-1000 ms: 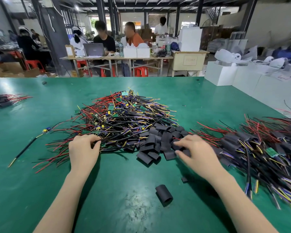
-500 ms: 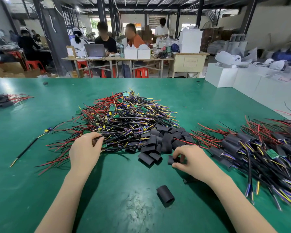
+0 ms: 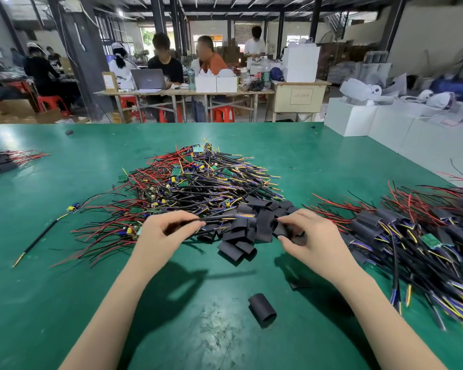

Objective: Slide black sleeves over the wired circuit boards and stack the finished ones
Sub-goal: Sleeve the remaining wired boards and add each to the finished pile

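Note:
A heap of wired circuit boards (image 3: 198, 180) with red, black and yellow leads lies in the middle of the green table (image 3: 64, 303). In front of it sits a cluster of loose black sleeves (image 3: 247, 231). My left hand (image 3: 163, 233) pinches a black cable (image 3: 219, 217) lifted from the heap's near edge. My right hand (image 3: 310, 236) pinches one black sleeve (image 3: 281, 231) at the cluster's right side. The stack of sleeved boards (image 3: 417, 236) spreads over the table's right part. One stray sleeve (image 3: 262, 307) lies near me.
A single wired board with a long black lead (image 3: 46, 228) lies apart at the left. Another small bundle (image 3: 6, 158) sits at the far left edge. White boxes (image 3: 358, 118) stand beyond the table's right corner. People work at tables behind.
My left hand has lifted a black cable out of the heap. My right hand picked a sleeve from the cluster and raised it toward the cable's end.

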### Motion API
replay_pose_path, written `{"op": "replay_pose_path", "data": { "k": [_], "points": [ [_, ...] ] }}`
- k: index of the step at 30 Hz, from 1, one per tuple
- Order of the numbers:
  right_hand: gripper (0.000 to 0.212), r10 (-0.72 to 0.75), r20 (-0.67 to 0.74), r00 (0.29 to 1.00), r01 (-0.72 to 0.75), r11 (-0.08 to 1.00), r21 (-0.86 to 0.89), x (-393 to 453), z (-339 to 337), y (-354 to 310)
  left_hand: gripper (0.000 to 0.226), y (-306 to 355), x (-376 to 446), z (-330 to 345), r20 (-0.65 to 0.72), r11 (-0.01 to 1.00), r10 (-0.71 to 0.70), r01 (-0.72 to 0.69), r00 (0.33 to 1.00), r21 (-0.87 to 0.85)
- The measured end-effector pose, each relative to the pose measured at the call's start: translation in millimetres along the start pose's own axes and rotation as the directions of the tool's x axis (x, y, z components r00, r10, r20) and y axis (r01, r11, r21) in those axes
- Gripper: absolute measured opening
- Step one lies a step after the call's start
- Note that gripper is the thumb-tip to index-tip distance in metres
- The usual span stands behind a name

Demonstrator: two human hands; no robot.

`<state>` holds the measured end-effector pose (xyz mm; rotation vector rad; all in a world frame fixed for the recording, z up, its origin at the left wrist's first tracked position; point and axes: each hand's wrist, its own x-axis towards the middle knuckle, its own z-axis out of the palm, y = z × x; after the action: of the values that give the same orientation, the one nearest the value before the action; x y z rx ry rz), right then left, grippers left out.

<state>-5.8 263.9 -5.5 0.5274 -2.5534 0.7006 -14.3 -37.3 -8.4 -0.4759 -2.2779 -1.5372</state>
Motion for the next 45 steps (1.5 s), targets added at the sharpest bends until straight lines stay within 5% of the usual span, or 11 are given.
{"op": "replay_pose_path", "data": {
  "k": [17,21,28,32,39,45],
  "points": [
    [0.035,-0.146,-0.005,0.989,0.145,0.978,0.153,-2.6,4.7,-10.1,0.018,1.6,-3.9,12.2,0.125,0.999,0.008,-0.013,0.992,0.042],
    [0.029,-0.149,-0.002,0.989,0.147,0.971,0.188,-3.1,6.4,-10.1,0.006,3.6,-5.6,15.3,0.125,0.997,-0.011,0.002,0.992,0.073],
    [0.023,-0.284,0.032,0.958,0.286,0.95,-0.123,-1.0,9.2,-16.8,0.006,11.1,-12.5,31.2,0.143,0.987,-0.059,0.037,0.988,0.153],
    [0.023,-0.275,0.033,0.961,0.277,0.948,-0.157,-1.6,10.8,-17.0,0.008,11.2,-14.1,36.1,0.18,0.983,-0.079,0.047,0.98,0.178],
    [0.022,-0.258,0.119,0.959,0.275,0.948,-0.158,-1.8,16.8,-22.9,0.056,11.9,-15.9,44.7,0.42,0.992,-0.001,-0.053,0.908,0.115],
    [0.023,-0.184,0.169,0.968,0.212,0.962,-0.171,-2.3,14.4,-19.1,0.028,0.4,-10.8,17.8,0.413,0.906,-0.063,-0.121,0.908,0.405]
  ]
}}
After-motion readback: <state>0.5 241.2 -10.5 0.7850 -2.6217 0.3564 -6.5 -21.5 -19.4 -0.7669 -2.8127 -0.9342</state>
